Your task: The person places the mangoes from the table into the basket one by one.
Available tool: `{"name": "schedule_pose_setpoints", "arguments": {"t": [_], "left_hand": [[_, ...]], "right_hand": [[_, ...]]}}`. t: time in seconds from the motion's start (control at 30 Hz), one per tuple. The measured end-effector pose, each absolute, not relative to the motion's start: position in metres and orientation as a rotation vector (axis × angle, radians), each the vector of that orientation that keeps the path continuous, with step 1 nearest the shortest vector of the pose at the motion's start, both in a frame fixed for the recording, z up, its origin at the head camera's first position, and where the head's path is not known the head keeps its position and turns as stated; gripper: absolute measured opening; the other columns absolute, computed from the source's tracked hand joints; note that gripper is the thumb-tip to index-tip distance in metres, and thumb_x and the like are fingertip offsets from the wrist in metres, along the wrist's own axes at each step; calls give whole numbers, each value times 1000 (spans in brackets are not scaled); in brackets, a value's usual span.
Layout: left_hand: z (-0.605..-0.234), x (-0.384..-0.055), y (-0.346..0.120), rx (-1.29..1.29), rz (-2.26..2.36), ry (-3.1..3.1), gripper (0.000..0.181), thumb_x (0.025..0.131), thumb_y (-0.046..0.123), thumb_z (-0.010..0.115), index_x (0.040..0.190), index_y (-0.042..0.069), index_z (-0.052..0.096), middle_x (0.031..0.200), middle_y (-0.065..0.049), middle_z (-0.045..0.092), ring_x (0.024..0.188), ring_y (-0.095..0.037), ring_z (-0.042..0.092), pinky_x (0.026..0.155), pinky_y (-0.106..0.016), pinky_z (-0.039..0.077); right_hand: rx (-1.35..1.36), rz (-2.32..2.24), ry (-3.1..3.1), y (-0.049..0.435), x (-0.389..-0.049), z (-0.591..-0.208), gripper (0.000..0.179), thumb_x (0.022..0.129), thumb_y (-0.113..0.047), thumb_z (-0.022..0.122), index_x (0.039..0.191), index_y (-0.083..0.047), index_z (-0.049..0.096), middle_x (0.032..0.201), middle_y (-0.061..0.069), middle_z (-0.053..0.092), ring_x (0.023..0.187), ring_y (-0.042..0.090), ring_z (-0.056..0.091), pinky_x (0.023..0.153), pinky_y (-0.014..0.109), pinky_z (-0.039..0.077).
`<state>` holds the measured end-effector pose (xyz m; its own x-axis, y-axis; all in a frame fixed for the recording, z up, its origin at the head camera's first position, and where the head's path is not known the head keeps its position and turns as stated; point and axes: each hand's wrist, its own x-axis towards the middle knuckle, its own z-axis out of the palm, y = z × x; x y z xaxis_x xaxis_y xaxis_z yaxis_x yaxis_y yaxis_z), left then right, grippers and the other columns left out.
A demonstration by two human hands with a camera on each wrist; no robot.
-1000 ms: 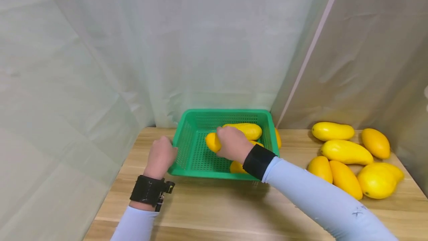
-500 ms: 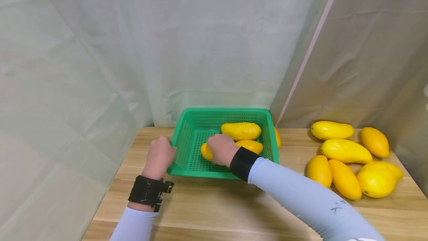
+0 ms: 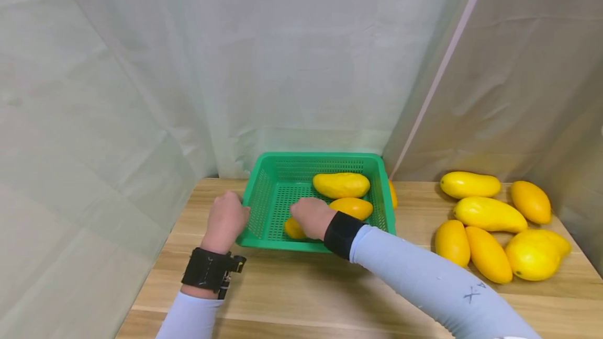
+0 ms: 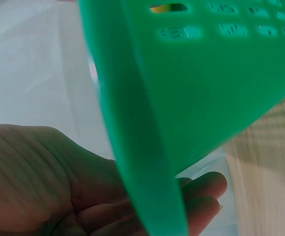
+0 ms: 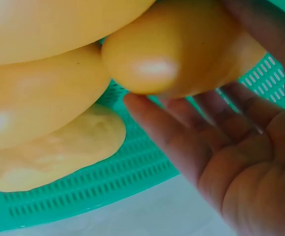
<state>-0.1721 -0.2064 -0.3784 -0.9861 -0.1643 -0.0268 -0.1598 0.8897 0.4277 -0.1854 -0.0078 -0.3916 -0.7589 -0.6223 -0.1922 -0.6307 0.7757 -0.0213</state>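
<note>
A green perforated plastic basket (image 3: 325, 156) stands on the wooden table. My left hand (image 3: 225, 221) grips its left rim (image 4: 132, 113); in the left wrist view, fingertips show past the wall. Low inside the basket, near its front, my right hand (image 3: 312, 217) holds an orange-yellow mango (image 5: 181, 54). Its fingers (image 5: 167, 130) lie along the fruit's underside with the thumb on the opposite side. To the right in the basket lie a pale yellow mango (image 3: 341, 185) and a deeper yellow mango (image 3: 352, 207). The right wrist view shows another mango (image 5: 44, 24) that my forearm hides from the head.
Several mangoes (image 3: 490, 213) lie grouped on the table (image 3: 301, 297) at the right. One more mango (image 3: 393, 195) shows partly beside the basket's right wall. A pale sheet (image 3: 306, 67) hangs behind the table and along both sides.
My right hand has moved left, then toward the basket's front, lowering the mango. Two mangoes behind it show more fully. My left hand stays on the rim.
</note>
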Motion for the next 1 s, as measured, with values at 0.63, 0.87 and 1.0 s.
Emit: {"name": "schedule_pose_setpoints", "arguments": {"t": [0.63, 0.87, 1.0], "left_hand": [[-378, -171, -206, 247, -697, -3036, 19, 87, 13, 61, 89, -5, 67, 69, -13, 60, 55, -19, 56, 41, -24, 43], [-378, -171, -207, 254, -692, -3040, 19, 87, 13, 61, 87, -5, 67, 70, -13, 59, 56, -20, 54, 42, -26, 42], [-378, -171, -207, 254, -697, -3049, 19, 88, 13, 61, 89, -5, 67, 71, -13, 59, 57, -20, 55, 42, -25, 42]], "right_hand": [[-1064, 66, 2713, -3, -179, -396, 22, 85, -9, 67, 106, -14, 62, 93, 0, 64, 75, 10, 52, 75, 23, 49], [-1044, 65, 2693, -1, -178, -394, 25, 85, -9, 65, 109, -16, 61, 96, -1, 64, 78, 11, 52, 75, 25, 49], [-1042, 58, 2691, 1, -178, -389, 34, 85, -9, 65, 117, -16, 60, 104, 0, 65, 84, 11, 55, 79, 27, 51]]}}
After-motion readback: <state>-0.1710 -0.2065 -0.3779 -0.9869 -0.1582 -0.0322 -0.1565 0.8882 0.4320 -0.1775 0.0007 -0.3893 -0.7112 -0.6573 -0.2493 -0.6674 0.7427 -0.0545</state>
